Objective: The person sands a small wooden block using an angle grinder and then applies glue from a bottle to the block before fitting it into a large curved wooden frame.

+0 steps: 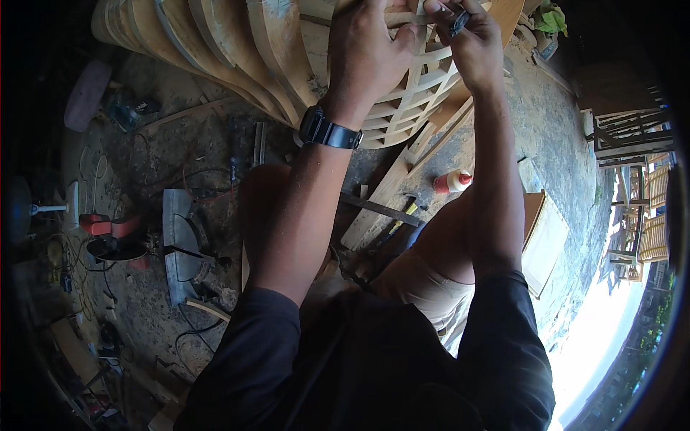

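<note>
At the top edge, my left hand (374, 50), with a dark watch (329, 129) on its wrist, is closed on a pale wooden strip (399, 18) of a curved wooden lattice (413, 104). Its fingertips are partly cut off by the frame's edge. Beside it on the right, my right hand (476, 50) has its fingers bent around a small dark tool (458, 24), whose kind I cannot make out. The right thumb and fingertips are close to the same wood. Thick curved wooden ribs (277, 47) stand left of my left hand, joined to the lattice structure.
A white glue bottle with a red cap (453, 181) lies near my knee, by a hammer (402, 215) and wooden planks (381, 208). Power tools, including a red cutting machine (108, 237), and cables lie at left. Wooden chairs (650, 215) stand far right.
</note>
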A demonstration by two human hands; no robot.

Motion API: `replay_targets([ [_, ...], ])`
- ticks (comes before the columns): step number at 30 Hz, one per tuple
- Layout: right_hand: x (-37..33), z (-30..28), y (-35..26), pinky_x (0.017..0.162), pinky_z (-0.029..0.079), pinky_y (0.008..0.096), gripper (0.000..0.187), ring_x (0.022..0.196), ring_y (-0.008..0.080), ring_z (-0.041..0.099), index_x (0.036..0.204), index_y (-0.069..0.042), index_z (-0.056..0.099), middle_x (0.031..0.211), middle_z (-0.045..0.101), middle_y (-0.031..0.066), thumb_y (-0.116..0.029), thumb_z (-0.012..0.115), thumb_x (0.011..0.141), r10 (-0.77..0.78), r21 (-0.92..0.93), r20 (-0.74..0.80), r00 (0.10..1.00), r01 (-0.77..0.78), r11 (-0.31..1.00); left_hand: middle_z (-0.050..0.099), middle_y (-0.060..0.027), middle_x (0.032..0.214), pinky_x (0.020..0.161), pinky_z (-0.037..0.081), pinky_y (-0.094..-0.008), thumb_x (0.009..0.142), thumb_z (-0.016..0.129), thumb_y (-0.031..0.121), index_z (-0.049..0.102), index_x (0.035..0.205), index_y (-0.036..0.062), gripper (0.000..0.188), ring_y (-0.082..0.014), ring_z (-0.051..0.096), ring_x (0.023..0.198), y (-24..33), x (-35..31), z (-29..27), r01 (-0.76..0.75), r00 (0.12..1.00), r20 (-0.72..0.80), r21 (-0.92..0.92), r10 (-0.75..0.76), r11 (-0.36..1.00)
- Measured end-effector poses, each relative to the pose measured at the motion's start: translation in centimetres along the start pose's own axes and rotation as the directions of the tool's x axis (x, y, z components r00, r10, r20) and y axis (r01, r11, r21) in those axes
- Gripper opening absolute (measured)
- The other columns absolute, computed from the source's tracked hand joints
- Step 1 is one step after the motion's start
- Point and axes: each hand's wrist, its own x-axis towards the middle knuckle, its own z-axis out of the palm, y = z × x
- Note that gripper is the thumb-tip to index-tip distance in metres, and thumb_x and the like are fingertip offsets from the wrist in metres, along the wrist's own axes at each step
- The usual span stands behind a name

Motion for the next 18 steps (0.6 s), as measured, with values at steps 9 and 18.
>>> replay_targets([
  [9,0.2,0.0,0.0,0.062,0.042,0.0205,0.008,0.071,0.0043,0.056,0.102,-0.007,0.065,0.084,0.065,-0.0047,-0.013,0.069,0.101,-0.057,-0.028,0.021,0.998,0.057,0.998,0.067,-0.023,0.123,0.097,0.052,-0.0446,0.086,0.07,-0.001,0.049,0.14,-0.0006,0.057,-0.0366,0.067,0.114,-0.8,0.3,0.4,-0.038,0.999,-0.003,-0.019,0.038,0.999],
  [18,-0.4,-0.1,-0.1,0.064,0.05,0.0253,0.008,0.075,0.0078,0.062,0.107,-0.005,0.065,0.09,0.066,-0.0016,-0.01,0.067,0.101,-0.048,-0.019,0.036,0.998,0.049,0.999,0.078,-0.009,0.104,0.053,0.054,-0.0272,0.098,0.069,0.02,0.07,0.125,0.0037,0.032,-0.0138,0.068,0.059,1.6,0.7,0.6,0.306,0.951,0.005,-0.158,-0.309,0.939],
])
